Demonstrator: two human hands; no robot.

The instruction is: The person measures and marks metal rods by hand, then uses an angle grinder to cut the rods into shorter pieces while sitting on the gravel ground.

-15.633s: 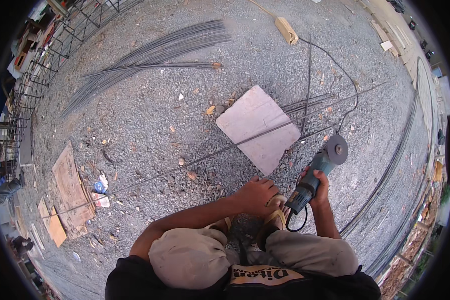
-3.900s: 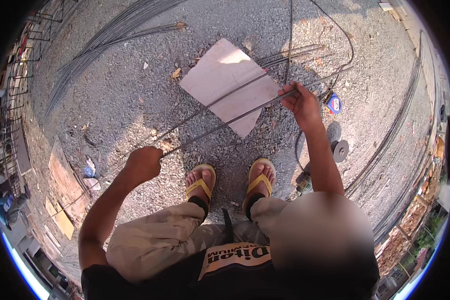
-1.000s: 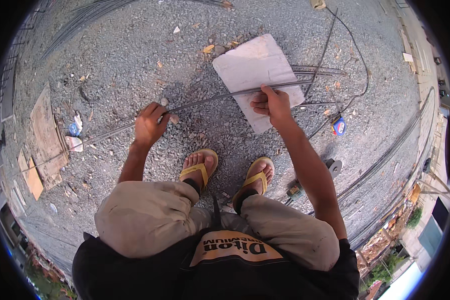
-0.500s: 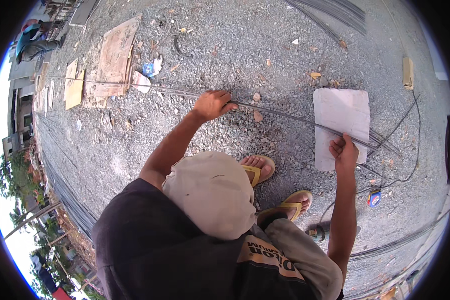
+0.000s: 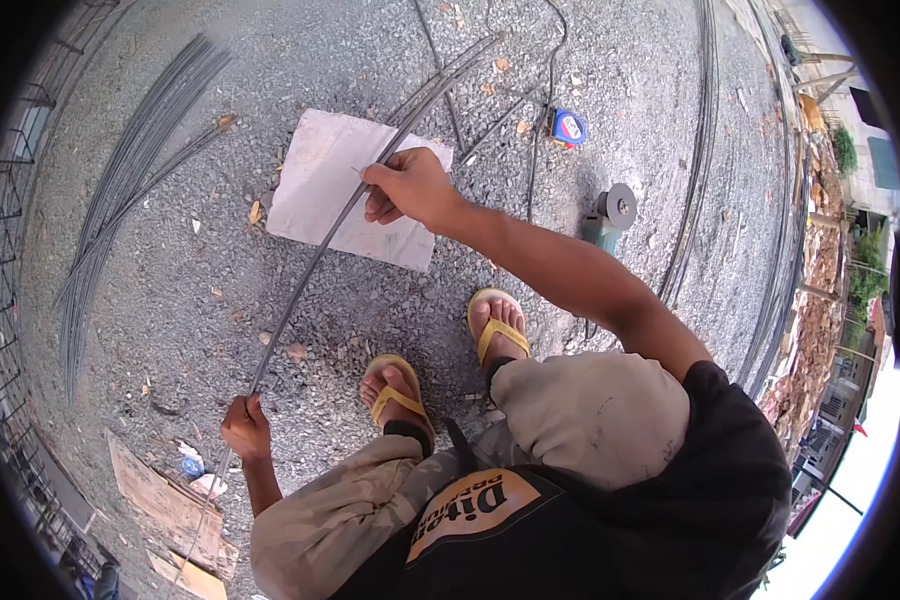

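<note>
A bundle of long, thin steel rods (image 5: 312, 267) runs from the lower left up to the top middle. My left hand (image 5: 245, 430) is closed around the rods at the lower left, near the ground sheets. Farther along them, my right hand (image 5: 410, 188) grips the same bundle between thumb and fingers, above a flat whitish board (image 5: 305, 185) on the gravel. Past my right hand, the rods' far ends reach beyond the board's edge.
A blue tape measure (image 5: 568, 128) and an angle grinder (image 5: 610, 217) lie to the right. Several steel rods (image 5: 135, 165) are piled at the far left. Worn wooden sheets (image 5: 160, 490) lie at lower left. A dark cable (image 5: 537, 150) crosses the gravel.
The view has swung round to the right, so the rods now slant upward across it. Both hands still hold the rods, and the angle grinder shows more fully.
</note>
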